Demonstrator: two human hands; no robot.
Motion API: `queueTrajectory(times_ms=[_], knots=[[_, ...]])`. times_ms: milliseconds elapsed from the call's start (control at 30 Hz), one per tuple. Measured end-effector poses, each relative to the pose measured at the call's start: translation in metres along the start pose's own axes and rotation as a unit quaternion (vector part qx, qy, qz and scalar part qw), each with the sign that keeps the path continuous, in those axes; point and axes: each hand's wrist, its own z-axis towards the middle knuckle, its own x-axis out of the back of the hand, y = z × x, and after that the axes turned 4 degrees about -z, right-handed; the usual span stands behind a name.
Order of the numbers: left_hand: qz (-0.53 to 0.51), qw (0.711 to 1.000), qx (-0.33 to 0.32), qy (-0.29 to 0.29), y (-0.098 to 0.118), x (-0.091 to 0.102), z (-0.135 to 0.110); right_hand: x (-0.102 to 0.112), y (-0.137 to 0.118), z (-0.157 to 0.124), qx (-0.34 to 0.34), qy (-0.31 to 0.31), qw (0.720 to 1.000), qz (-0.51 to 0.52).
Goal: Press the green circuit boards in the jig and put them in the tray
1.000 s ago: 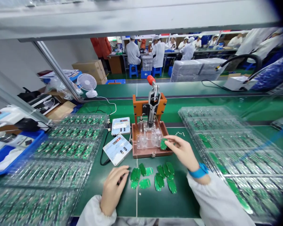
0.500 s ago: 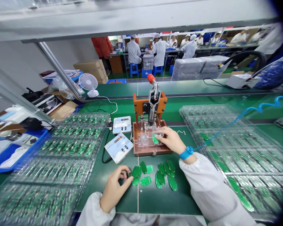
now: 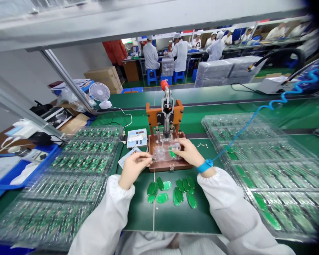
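An orange press jig with a red-knobbed lever stands at the middle of the green bench. My right hand rests on the jig's clear plate, fingers pinched on a green circuit board lying in it. At the jig's left edge my left hand has its fingers pinched together, and what they hold is too small to name. Several loose green boards lie on the mat just in front of the jig, between my sleeves.
Clear trays of green boards cover the left side, and more trays cover the right. Two small white meter boxes sit left of the jig. A blue coiled cord runs from my wrist strap. A fan and people in white stand behind.
My left hand rose from the loose boards to the jig's left edge. My right hand carried a green board into the jig and stays on it. The view shifted slightly.
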Motion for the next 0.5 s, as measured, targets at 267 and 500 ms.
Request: queueTrajectory(times_ms=[267,500], knots=[[0.124,0.991,-0.027,-0.048,-0.014,-0.029,0.046,-0.005,-0.002,-0.006,0.004,0.026,0.999,0.02],[0.241,0.964,-0.105,-0.04,-0.015,-0.033,0.055,-0.005,-0.004,-0.008,0.001,0.032,0.999,0.019]])
